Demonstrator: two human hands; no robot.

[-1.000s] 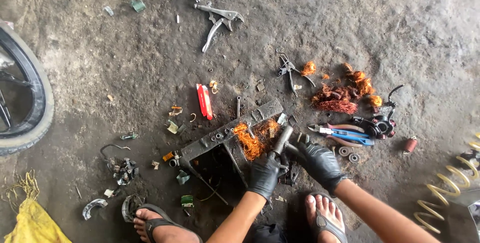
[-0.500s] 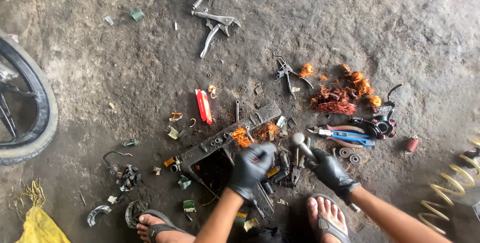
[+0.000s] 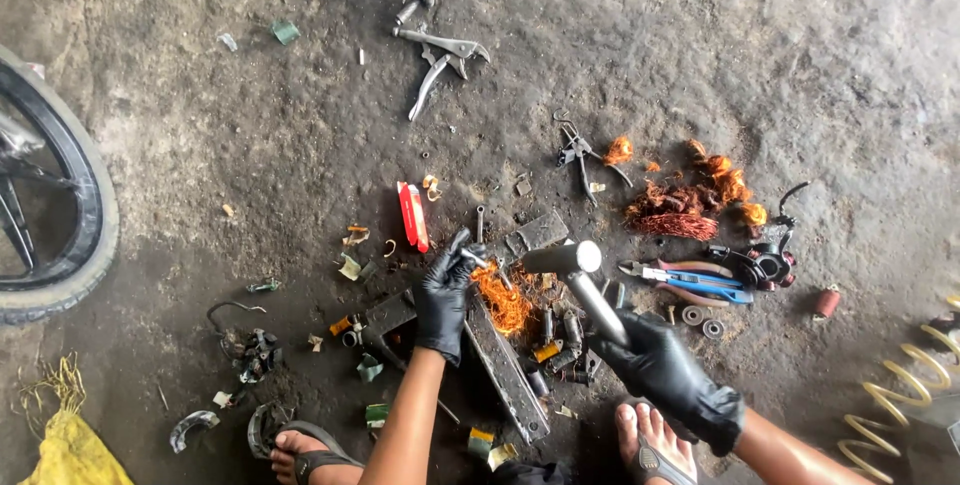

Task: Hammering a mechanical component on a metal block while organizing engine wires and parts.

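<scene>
Both my hands wear black gloves. My right hand grips the handle of a steel hammer, its head raised above the floor. My left hand pinches a thin metal punch and rests on a dark metal frame. A clump of bright copper wire sits in that frame, right beside my left fingers. The hammer head hangs a little to the right of the punch, apart from it.
Scattered on the dirty concrete floor: locking pliers, a red tool, a heap of copper wire, blue-handled pliers, small scissors. A tyre stands at left, a yellow coil at right. My sandalled feet are at the bottom.
My right hand has lifted the hammer up and to the right, off the frame. My left hand shifted up-left and now holds the punch at the copper wire.
</scene>
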